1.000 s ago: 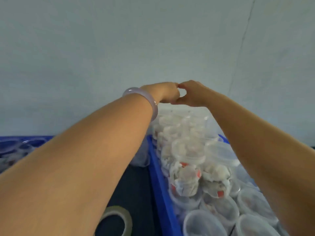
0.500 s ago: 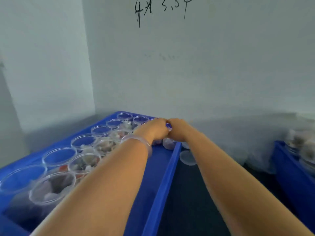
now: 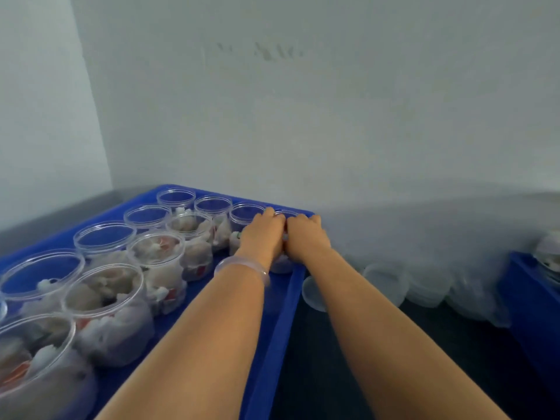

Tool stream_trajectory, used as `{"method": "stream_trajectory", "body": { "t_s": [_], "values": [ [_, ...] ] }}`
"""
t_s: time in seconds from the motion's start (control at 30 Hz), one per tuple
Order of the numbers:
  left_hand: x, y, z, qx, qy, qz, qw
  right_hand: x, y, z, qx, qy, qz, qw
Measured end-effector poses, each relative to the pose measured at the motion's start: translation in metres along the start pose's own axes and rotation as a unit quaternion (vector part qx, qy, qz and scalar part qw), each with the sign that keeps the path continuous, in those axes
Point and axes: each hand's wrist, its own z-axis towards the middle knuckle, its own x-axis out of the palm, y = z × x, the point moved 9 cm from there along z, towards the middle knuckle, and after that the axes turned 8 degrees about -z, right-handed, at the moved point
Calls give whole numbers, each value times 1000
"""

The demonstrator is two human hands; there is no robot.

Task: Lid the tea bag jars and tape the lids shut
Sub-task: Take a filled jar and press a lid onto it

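While the tea bag jars [image 3: 157, 256] stand unlidded, two hands take one.
Across the lower left, the blue tray [image 3: 286, 313] holds them in rows; at centre frame, left hand [image 3: 263, 237] and right hand [image 3: 306, 237] curl round the corner jar [image 3: 281, 266]. Lidding seems just starting; next, fetch the clear lid [image 3: 313, 294] beside the tray.

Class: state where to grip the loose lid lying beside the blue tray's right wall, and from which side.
Pinch the lid by its rim, from above and its near side: it lies flat, the blue tray wall crowds its left, the right forearm crosses its right.
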Motion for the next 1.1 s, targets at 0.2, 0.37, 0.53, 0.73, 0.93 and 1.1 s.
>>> {"method": "stream_trajectory", "body": {
  "t_s": [0.2,0.37,0.53,0.73,0.93,1.1],
  "values": [
    [-46,-23,-27,62,-139,-64,986,-59,-8,-32,-5,-115,58,992],
    [-134,-101,-78,237,-314,-187,900,-164,-53,-110,-15,-267,231,936],
    [-87,-139,-127,162,-260,-500,810,-149,-90,-196,31,-223,278,934],
    [49,-134,-199,67,-132,-616,774,-30,-111,-258,54,-84,341,935],
    [65,-112,-194,91,-205,-581,783,30,-179,-227,189,-88,538,817],
    [70,-112,-193,144,-213,-535,805,82,-203,-160,195,6,236,952]
  ]
}}
